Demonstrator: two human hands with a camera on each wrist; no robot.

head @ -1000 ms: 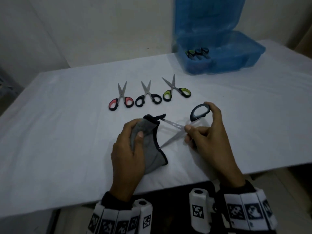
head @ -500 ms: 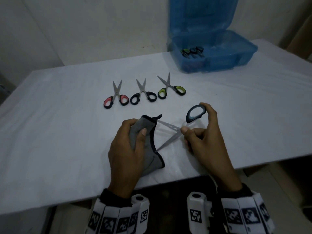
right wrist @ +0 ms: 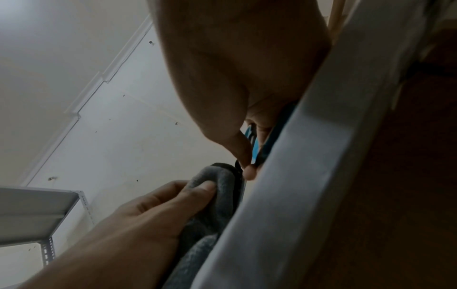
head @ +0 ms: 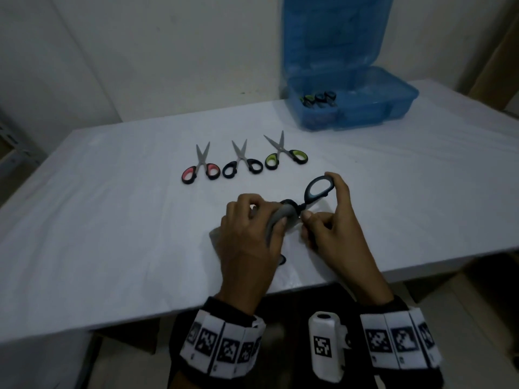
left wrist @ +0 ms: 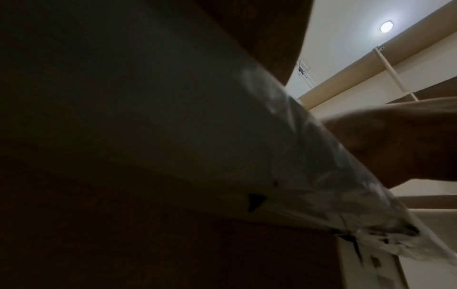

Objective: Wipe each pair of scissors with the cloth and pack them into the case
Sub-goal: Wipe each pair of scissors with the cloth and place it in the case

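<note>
While the grey, dark-edged cloth (head: 276, 220) wraps the blades at frame centre, the left hand (head: 247, 242) clenches it and the right hand (head: 334, 228) pinches the black-and-blue-handled scissors (head: 318, 189) above the white tabletop (head: 112, 234); the blades are hidden.

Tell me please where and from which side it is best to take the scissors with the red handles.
Probably by the handle loops. The red-handled scissors lie flat on the table, blades pointing away toward the wall, loops toward the person. Come from the near side and pinch the loops, keeping fingers off the slightly open blades.
</note>
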